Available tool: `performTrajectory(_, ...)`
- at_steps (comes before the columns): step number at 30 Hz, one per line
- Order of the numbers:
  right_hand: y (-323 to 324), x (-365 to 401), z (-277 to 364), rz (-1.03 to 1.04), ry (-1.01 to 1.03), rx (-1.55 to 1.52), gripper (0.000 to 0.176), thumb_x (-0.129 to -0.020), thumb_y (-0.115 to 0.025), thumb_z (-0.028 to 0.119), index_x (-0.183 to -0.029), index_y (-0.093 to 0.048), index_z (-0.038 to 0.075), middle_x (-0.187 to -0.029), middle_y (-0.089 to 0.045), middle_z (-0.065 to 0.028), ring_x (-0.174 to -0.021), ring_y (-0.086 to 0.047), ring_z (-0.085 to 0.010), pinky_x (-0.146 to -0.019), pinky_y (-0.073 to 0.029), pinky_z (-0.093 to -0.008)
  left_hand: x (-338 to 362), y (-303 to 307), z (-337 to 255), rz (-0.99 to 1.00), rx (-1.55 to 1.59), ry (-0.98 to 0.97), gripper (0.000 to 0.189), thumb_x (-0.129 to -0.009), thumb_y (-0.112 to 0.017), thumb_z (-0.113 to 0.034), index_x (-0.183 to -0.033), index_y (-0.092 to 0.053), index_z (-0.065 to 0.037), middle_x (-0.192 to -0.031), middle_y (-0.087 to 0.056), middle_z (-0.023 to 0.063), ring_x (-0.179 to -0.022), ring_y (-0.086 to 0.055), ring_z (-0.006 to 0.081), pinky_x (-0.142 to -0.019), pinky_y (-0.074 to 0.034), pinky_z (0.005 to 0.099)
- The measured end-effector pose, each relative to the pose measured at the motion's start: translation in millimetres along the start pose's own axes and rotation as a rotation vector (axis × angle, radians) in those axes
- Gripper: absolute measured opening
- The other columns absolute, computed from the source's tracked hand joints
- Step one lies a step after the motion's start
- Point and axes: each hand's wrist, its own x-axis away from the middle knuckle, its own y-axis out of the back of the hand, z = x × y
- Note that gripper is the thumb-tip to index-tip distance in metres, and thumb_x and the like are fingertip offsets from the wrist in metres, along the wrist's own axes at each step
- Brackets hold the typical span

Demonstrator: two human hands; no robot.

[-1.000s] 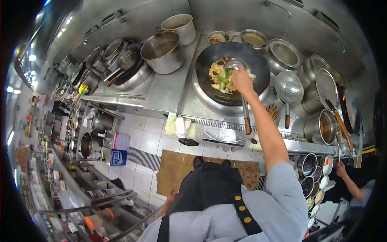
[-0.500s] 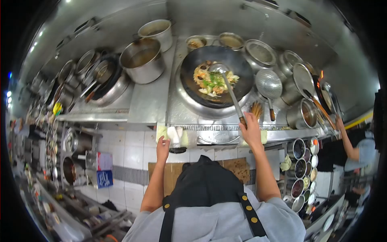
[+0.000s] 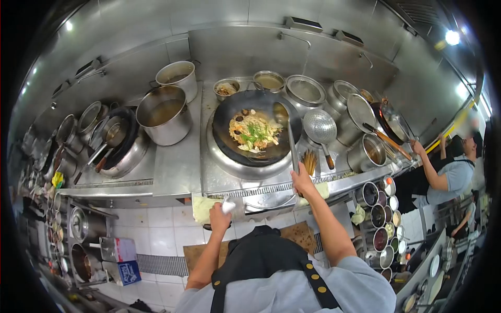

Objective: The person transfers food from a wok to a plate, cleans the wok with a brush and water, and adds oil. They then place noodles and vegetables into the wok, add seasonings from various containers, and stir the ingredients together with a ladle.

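A black wok point(image 3: 224, 112) sits on the burner, holding stir-fried food point(image 3: 250, 130) with green shreds and dark pieces on top. My right hand point(image 3: 301, 180) is closed around the handle of a long ladle point(image 3: 292, 141), whose bowl rests inside the wok at its right side. At the counter's front edge, my left hand point(image 3: 219, 216) is closed on a white cloth point(image 3: 228, 206). A pale green cloth point(image 3: 204, 209) lies along the edge beside it. To the right of the ladle are a bamboo brush point(image 3: 310, 162) and a perforated skimmer point(image 3: 320, 126).
Two tall pots point(image 3: 163, 116) stand left of the wok. Bowls and strainers point(image 3: 306, 89) line the back. Another pot point(image 3: 367, 153) is at the right. A co-worker point(image 3: 450, 175) stands at the far right, near containers of ingredients point(image 3: 379, 214).
The view has shifted and shows more of the back wall. My left hand has closed on the white cloth. The ladle's bowl has moved off the food to the wok's right side.
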Motion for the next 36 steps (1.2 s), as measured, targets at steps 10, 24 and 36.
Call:
performTrajectory(10,10.1,-89.4,22.2,0.239,-0.012,-0.267,0.044,-0.095,-0.056,0.015,-0.132,-0.036,0.005,-0.070,-0.048,-0.0026,-0.047,-0.045,-0.0101,-0.035,-0.038,-0.0269,-37.6,42.5,-21.2,0.157,1.355,0.560,0.057,-0.083,-0.069,-0.026,-0.133,-0.046,-0.010,-0.120,-0.058,0.0128,-0.111,-0.057,0.0320,-0.096,-0.047,0.0506)
performTrajectory(24,111.4,33.4,12.0,0.186,0.489,0.821,0.064,-0.090,-0.055,0.017,-0.150,-0.032,0.021,-0.085,-0.066,-0.0198,-0.067,-0.065,-0.0385,-0.063,-0.051,-0.0456,-91.6,9.8,-85.0,0.499,1.459,0.602,0.040,-0.097,-0.052,-0.038,-0.125,-0.051,-0.009,-0.112,-0.063,0.0130,-0.094,-0.065,0.0300,-0.070,-0.055,0.0443)
performTrajectory(36,90.9,26.4,-39.5,0.193,0.461,0.436,0.066,-0.088,-0.062,0.016,-0.148,-0.034,0.011,-0.122,-0.061,-0.0248,-0.108,-0.062,-0.0403,-0.092,-0.048,-0.0419,-212.2,-103.6,-142.3,0.547,1.534,0.778,0.006,-0.091,-0.054,-0.017,-0.095,-0.058,-0.015,-0.082,-0.064,0.0052,-0.070,-0.063,0.0220,-0.056,-0.048,0.0407)
